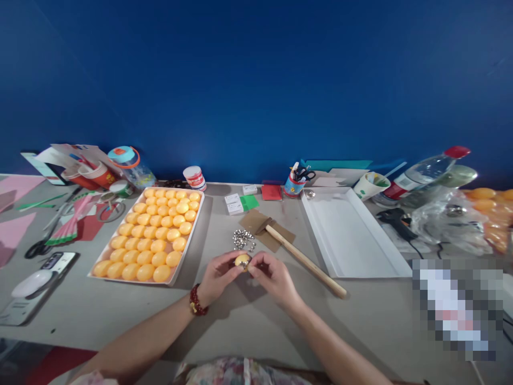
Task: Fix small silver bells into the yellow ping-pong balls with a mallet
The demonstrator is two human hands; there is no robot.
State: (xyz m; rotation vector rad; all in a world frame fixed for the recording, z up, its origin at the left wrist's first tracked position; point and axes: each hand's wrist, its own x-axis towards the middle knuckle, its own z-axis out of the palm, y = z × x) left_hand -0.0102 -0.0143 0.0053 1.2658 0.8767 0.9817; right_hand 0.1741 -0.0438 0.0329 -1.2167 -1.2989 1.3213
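In front of my body, my left hand (220, 276) holds a small yellow-orange plastic ball (242, 260) between thumb and fingers. A bit of silver shows on the ball's near side. My right hand (273, 279) is closed in a pinch at the ball's right edge; whatever lies between its fingertips is too small to make out. Just beyond my hands lies a heap of small shiny silver pieces (242, 240). A hammer (306, 260) with a wooden handle rests to the right, its head on brown sheets (253, 220).
Rows of orange balls fill a white tray (181, 241) on the left. Another shallow white tray (350, 235) stands at right. Along the blue wall are a white jar (194, 178), small boxes (233, 204), a red packet (271, 192) and a pen cup (294, 185). A glue gun (396, 222) lies far right.
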